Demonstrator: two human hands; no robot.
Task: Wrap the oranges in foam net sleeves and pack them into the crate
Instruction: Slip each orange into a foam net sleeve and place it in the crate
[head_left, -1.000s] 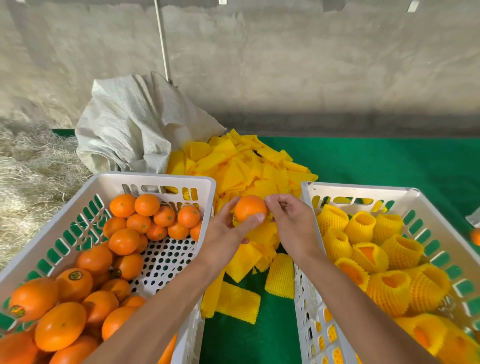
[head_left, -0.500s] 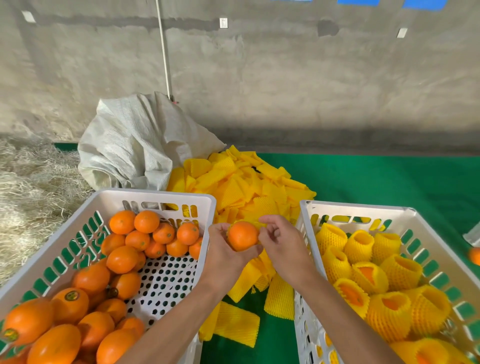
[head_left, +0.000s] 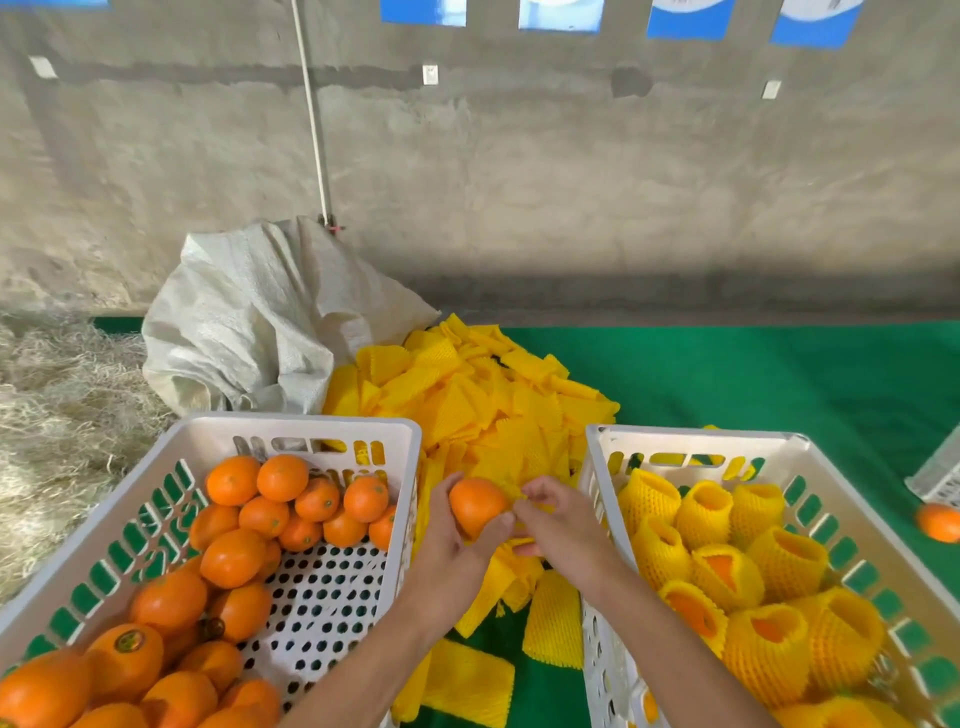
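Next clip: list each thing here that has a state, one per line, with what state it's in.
Left hand: grip around a bare orange.
Right hand: pinches a yellow foam sleeve beside that orange.
Left crate: partly filled with unwrapped oranges, perforated floor showing.
Right crate: holds sleeved oranges, open ends up.
Sleeve pile: flat, unused.
White sack: crumpled, slumped.
Stray orange: unwrapped, on the green mat.

Between two white crates, the left hand (head_left: 447, 540) grips an orange (head_left: 475, 506) while the right hand (head_left: 558, 525) pinches a yellow foam sleeve (head_left: 524, 501).
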